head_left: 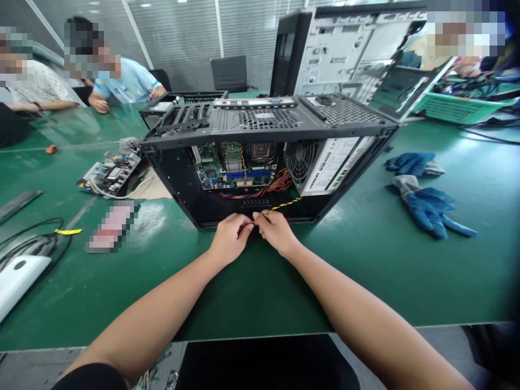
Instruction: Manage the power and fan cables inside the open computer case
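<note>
Yellow-black cable (286, 204) | thin, twisted | pinched: left hand (228, 239), right hand (278, 232)

PC case (264, 132): matt metal | tabletop (365, 254): smooth, glossy | basket (457, 110): plastic

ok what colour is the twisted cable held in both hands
The twisted cable is yellow and black, best seen in the head view.

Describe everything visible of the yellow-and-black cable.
The yellow-and-black cable is thin, its two colours twisted together, with what looks like plastic insulation. From near the power supply it slants down, nearly straight, toward the near lower edge of the open computer case. There the left hand and right hand pinch it close together. The hands hide its tip.
</note>
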`<state>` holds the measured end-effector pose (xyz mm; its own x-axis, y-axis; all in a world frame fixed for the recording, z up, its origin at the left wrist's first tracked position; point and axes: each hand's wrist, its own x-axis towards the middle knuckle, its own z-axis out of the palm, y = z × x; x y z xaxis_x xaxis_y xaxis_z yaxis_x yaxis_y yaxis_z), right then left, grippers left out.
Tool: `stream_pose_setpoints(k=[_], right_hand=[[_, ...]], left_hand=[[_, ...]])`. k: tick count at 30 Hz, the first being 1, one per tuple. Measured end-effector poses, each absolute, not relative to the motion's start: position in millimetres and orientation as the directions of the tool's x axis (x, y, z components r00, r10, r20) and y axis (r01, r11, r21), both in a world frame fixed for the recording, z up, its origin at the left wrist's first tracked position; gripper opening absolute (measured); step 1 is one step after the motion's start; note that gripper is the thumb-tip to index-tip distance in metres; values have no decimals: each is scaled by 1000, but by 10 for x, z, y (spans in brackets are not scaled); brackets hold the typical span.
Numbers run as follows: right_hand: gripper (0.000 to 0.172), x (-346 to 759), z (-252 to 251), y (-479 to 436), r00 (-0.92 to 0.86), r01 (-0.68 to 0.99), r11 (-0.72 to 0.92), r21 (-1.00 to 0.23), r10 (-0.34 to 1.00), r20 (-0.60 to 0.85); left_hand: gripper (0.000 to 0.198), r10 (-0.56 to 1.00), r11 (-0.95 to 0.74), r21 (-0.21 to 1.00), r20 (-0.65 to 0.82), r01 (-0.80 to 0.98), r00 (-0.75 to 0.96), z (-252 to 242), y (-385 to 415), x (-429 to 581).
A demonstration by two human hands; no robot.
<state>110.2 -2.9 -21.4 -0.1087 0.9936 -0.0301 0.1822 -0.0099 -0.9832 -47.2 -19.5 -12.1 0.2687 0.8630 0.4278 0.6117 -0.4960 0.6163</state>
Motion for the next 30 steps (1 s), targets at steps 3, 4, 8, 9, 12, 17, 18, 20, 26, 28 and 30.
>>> stream_pose_setpoints(k=[3,4,8,9,12,17,18,20,26,28,30], right_hand=[[37,1108,-211,-27,-105,210,-29,-977,993,-52],[37,1110,-208,-27,-110,215,-26,-976,993,-51],[35,1115,-198,-25,-137,227,12,-974,990,-20],[35,1117,-199,-23,-140,234,20,-972,990,-13],[34,1122,-210,-16,-153,252,41,-967,988,2],[34,1131,-228,-5,-166,273,66,-960,986,20],[34,1133,-228,-4,-168,281,72,-957,986,25],[33,1134,-227,-2,-172,294,86,-952,984,36],[34,1125,-227,-13,-160,261,62,-963,987,20],[35,1122,-230,-18,-151,242,41,-969,989,4],[37,1119,-232,-22,-144,228,35,-973,990,2]], left_hand=[[7,856,-504,600,442,622,268,-119,-198,-472],[7,857,-502,598,440,624,268,-119,-197,-473],[9,875,-477,621,405,622,266,-124,-191,-476],[10,883,-464,636,387,617,265,-126,-189,-476],[12,912,-411,692,318,594,261,-130,-183,-476],[16,942,-329,748,215,576,259,-123,-179,-474],[16,946,-314,761,199,568,256,-120,-179,-473],[16,955,-277,793,163,542,249,-115,-180,-471],[14,950,-304,787,205,537,237,-114,-178,-462],[12,933,-360,742,279,565,228,-114,-181,-459],[11,913,-405,700,339,588,226,-113,-185,-458]])
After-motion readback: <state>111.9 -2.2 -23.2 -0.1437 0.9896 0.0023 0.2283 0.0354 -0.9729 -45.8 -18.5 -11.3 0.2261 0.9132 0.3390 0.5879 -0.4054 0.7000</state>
